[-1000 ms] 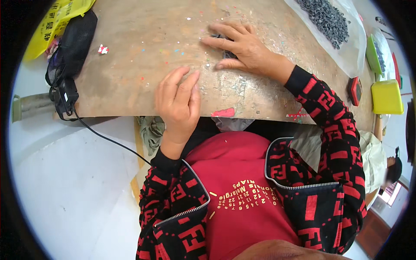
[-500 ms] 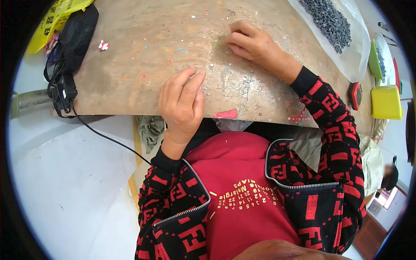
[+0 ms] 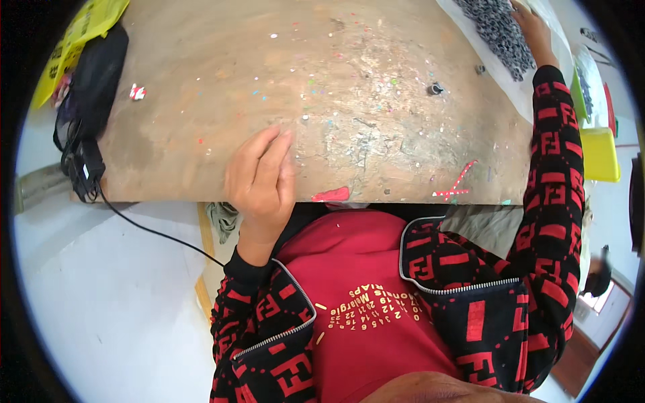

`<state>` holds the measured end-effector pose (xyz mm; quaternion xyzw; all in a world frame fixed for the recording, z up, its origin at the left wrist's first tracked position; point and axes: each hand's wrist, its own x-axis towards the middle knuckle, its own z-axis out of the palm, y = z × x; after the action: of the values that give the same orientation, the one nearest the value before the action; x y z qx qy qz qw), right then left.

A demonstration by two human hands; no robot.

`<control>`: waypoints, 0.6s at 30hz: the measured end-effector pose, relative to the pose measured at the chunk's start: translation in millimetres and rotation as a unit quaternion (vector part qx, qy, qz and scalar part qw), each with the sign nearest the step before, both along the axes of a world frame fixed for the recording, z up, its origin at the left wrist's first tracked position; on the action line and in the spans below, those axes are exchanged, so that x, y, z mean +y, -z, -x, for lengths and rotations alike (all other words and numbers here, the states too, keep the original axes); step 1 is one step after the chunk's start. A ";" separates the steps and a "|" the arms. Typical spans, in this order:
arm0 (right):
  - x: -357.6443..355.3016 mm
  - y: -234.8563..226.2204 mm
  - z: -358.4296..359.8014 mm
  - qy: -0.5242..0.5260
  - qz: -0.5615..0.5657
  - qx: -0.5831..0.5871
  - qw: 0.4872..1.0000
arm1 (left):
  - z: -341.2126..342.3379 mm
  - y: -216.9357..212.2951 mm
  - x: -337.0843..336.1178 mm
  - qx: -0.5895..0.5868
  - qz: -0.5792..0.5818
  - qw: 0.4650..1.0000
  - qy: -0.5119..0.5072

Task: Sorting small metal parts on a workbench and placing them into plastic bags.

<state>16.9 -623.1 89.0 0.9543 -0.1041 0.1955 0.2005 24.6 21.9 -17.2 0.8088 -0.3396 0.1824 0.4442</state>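
right hand (image 3: pixel 535 30) | fingers touching grey parts heap (image 3: pixel 497 33) | left hand (image 3: pixel 261 181) flat on board (image 3: pixel 336 101)

head view — steeply down, close over worktable (image 3: pixel 376 134)

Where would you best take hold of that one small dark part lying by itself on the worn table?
The small dark part lies alone on the wooden table, apart from the grey pile that the right hand reaches. Probably pinch its two sides from above with fingertips: it is low, and bare board surrounds it. Its exact shape is too small to tell.
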 end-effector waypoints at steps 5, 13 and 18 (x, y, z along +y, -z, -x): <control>73.5 39.1 22.9 -0.189 -0.227 0.019 0.955 | -0.3 2.9 -1.8 -0.015 -0.004 1.000 0.006; 167.7 81.1 86.9 -0.012 -0.117 0.097 0.988 | -2.2 2.6 -2.9 -0.036 -0.007 0.999 0.010; 211.4 71.0 90.7 -0.036 -0.336 0.042 0.940 | -2.6 3.6 -1.6 -0.035 -0.007 0.999 -0.002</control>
<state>-73.8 -411.7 18.0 0.9767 -0.1207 0.1160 -0.1345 27.2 20.3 -20.8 0.8059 -0.3546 0.2089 0.4257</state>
